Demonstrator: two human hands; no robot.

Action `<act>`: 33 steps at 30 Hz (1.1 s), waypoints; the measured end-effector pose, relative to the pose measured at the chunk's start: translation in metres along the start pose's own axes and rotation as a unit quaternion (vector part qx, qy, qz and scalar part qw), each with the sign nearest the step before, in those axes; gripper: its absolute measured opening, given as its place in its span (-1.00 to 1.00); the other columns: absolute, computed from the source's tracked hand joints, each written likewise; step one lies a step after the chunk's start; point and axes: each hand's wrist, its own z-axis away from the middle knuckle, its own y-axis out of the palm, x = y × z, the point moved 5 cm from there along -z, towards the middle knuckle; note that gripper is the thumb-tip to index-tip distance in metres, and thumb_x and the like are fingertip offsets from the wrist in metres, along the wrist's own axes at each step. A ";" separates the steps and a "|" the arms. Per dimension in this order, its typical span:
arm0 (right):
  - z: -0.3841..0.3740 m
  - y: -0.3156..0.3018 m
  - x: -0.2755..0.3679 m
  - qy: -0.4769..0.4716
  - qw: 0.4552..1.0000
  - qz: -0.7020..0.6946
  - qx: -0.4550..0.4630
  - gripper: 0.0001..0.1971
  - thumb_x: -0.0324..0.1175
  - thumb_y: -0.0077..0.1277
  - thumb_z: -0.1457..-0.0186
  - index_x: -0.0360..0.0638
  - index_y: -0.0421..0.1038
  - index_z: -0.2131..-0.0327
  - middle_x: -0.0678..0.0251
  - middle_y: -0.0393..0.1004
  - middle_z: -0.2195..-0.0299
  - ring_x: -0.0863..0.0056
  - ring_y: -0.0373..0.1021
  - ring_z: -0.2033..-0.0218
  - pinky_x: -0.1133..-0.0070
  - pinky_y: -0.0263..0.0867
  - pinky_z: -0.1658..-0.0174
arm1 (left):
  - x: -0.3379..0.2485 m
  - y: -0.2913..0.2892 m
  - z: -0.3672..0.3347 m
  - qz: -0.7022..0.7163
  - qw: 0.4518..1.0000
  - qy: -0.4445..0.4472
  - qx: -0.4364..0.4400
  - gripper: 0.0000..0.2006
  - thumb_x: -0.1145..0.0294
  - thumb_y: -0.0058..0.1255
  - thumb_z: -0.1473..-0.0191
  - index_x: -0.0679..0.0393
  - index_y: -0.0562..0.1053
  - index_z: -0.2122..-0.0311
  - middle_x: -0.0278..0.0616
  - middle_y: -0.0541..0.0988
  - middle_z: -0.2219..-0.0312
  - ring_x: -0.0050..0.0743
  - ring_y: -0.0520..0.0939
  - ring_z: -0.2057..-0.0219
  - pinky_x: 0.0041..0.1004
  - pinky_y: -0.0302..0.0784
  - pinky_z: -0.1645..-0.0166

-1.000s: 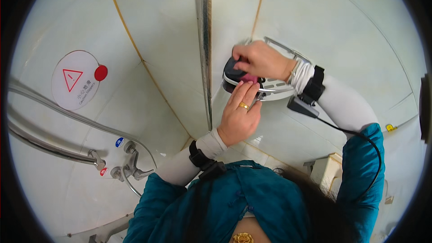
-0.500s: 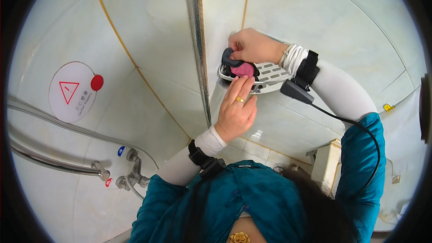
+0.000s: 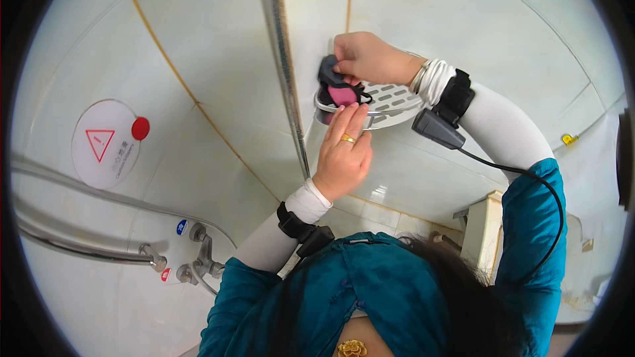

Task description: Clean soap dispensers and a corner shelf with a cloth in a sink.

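Note:
My right hand (image 3: 374, 58) pinches a dark grey, soft-looking cloth piece (image 3: 328, 71) above the left end of a metal corner rack (image 3: 390, 121). Just below that piece, a pink object (image 3: 342, 96) with black edging sits in the rack; its kind I cannot make out. My left hand (image 3: 342, 153) comes up from below with its fingers stretched out. Its fingertips rest at the rack's front rim, close against the pink object. The thumb side of the right hand partly covers the cloth.
A metal-edged vertical strip (image 3: 286, 59) runs down the wall left of the rack. Further left are a round warning sign (image 3: 102, 145), a grab bar (image 3: 79, 244) and a shower mixer tap (image 3: 204, 254) with a hose. A pale box-like fixture (image 3: 481, 231) stands at lower right.
My right hand has lifted the dark grey cloth slightly upward, showing more black edging around the pink object. My left hand stays at the rim. The whole view has shifted a little.

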 end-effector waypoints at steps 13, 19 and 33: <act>0.035 -0.002 -0.032 -0.002 0.937 0.252 0.242 -0.72 -0.42 0.16 0.20 -0.25 0.52 0.30 0.08 0.52 0.36 0.14 0.44 0.33 0.38 0.36 0.22 | -0.002 0.003 -0.002 -0.006 1.000 -0.005 -0.017 -0.86 0.64 0.06 0.22 0.34 0.47 0.42 0.08 0.41 -0.02 0.11 0.39 -0.08 -0.01 0.27 -0.17; 0.004 0.007 -0.027 -0.192 0.937 0.269 0.116 -0.82 -0.55 0.04 0.17 -0.28 0.51 0.38 0.12 0.51 0.28 0.15 0.43 0.28 0.39 0.35 0.21 | -0.003 0.001 -0.003 -0.006 1.000 0.006 -0.012 -0.85 0.65 0.05 0.21 0.36 0.46 0.41 0.09 0.41 -0.02 0.12 0.39 -0.07 -0.03 0.27 -0.17; -0.002 0.001 -0.034 -0.095 0.931 0.305 0.179 -0.83 -0.58 -0.01 0.21 -0.27 0.45 0.42 0.14 0.49 0.46 0.08 0.42 0.37 0.32 0.32 0.28 | -0.002 0.004 0.000 -0.003 1.000 0.005 -0.015 -0.85 0.64 0.05 0.22 0.37 0.46 0.42 0.09 0.42 -0.01 0.11 0.39 -0.08 -0.03 0.28 -0.16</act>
